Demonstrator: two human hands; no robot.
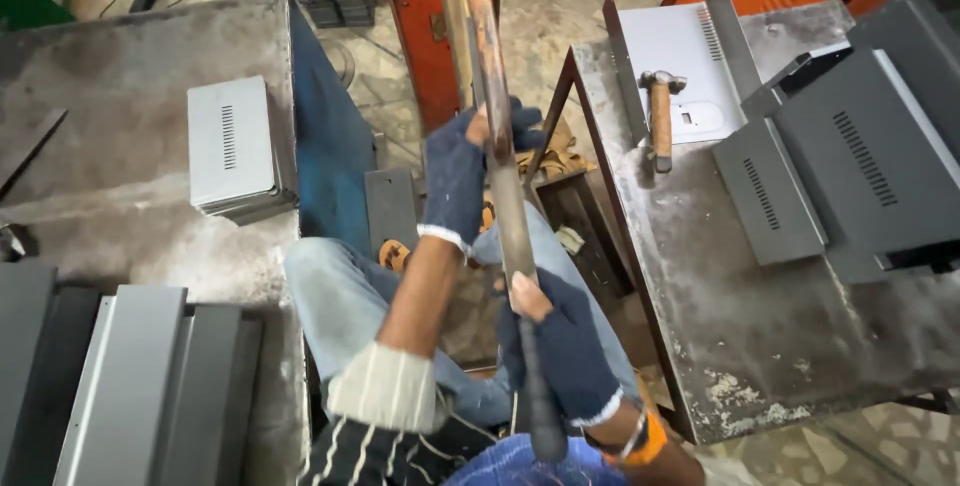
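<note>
1. The gloved left hand point(455, 181) grips the long metal file point(505, 186) high on its blade.
2. The gloved right hand point(565, 341) clasps its black handle below.
3. A hammer point(660, 111) lies on the table point(740, 326), right of both hands.

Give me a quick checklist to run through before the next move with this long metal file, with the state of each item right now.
1. Left hand gripping the upper part of the long metal file: ok, gloved fingers wrap it.
2. Right hand on the black handle: ok, closed around it.
3. Gloves on both hands: ok, dark knit gloves, though some fingertips show bare.
4. File tip and what it bears on: cannot tell, the top runs out of view.
5. Hammer out of the way: ok, lying on the right metal table, apart from the hands.
6. Stacked grey panels on the left bench steady: ok, lying flat.
</note>
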